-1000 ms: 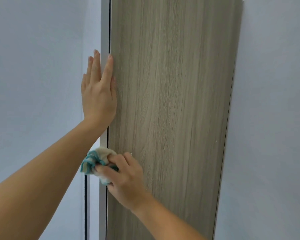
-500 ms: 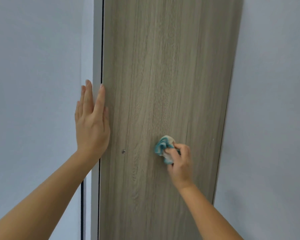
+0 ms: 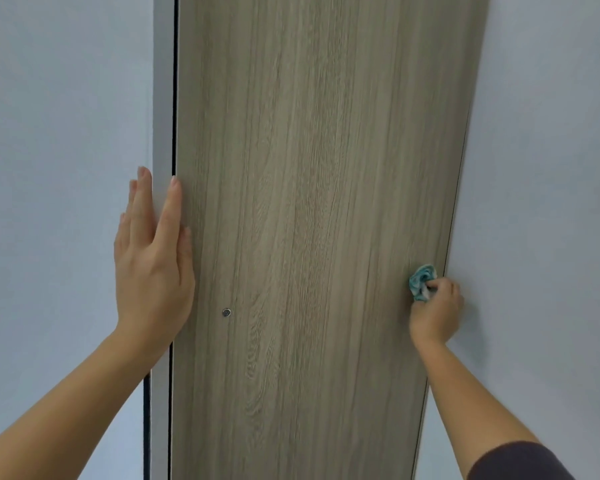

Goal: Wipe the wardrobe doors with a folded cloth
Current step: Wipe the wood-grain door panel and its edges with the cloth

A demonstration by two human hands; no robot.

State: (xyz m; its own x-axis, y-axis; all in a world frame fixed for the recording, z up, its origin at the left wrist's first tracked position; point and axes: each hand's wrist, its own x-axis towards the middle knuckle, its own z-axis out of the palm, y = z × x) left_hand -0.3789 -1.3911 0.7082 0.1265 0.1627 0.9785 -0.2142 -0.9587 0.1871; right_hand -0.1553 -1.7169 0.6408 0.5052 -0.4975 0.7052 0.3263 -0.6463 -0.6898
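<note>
Dark fabric of a sleeve (image 3: 520, 460) shows at the lower right corner, covering the upper part of the right arm, which reaches up and away toward the right edge of the door. The bare left forearm (image 3: 66, 410) comes in from the lower left corner.

Further along, the left hand (image 3: 153, 268) lies flat and open against the left edge of the wardrobe door (image 3: 309, 202), fingers straight and pointing up. Its thumb and palm rest on the wood grain, while the other fingers spread across the pale strip of frame (image 3: 161, 98) beside the door; it holds nothing. A thin dark gap runs between that strip and the door's left edge.

The right hand (image 3: 437, 311) is closed in a fist-like grip around the cloth (image 3: 421, 280), a bunched wad of teal and white fabric that sticks out above the curled fingers. The cloth is pressed against the door face right at its right-hand edge, at about the height of the left wrist. The knuckles overlap the grey wall (image 3: 551, 168) just beside the door.

On the door face, near its left side and just below the left palm, sits a small round metal fitting (image 3: 226, 312). The door is a tall panel of grey-brown wood grain running vertically, leaning slightly in the picture, with plain pale grey surfaces on both sides of it.
</note>
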